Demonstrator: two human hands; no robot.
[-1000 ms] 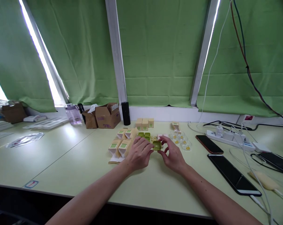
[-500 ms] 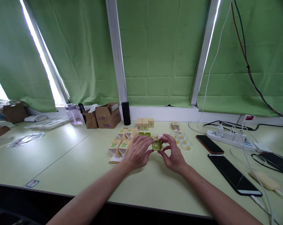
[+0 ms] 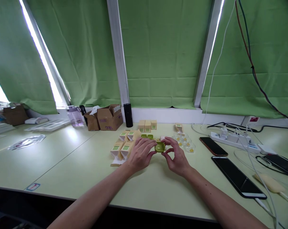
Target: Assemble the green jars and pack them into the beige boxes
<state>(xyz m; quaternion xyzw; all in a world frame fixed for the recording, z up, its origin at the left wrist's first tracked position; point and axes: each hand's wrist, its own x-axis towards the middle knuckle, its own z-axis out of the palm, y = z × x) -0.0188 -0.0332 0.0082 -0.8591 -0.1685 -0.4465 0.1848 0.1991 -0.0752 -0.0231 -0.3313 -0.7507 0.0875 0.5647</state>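
Between my two hands is a small green square case [image 3: 160, 147], its hollow side facing me. My left hand [image 3: 141, 154] is closed on its left edge, thumb below and fingers above. My right hand [image 3: 176, 156] pinches the right edge in the same way. Left of my left hand stand several small tan cartons with open flaps [image 3: 125, 149]. More green cases [image 3: 147, 136] lie just behind my hands. To the right of my right hand sit several clear round pieces with yellow centres [image 3: 187, 144].
Closed tan cartons [image 3: 147, 126] stand at the back, and one open carton [image 3: 179, 128] lies further right. Two phones [image 3: 238, 176] [image 3: 213, 146], a power strip [image 3: 234, 141] and loose cables take up the right side. A cardboard box [image 3: 110, 118] and black cylinder [image 3: 128, 115] stand at the back left.
The green case has tilted slightly in my fingers, showing more of its inside. Both hands keep nearly the same place. At the far left edge, a brown shape has gone from the table.
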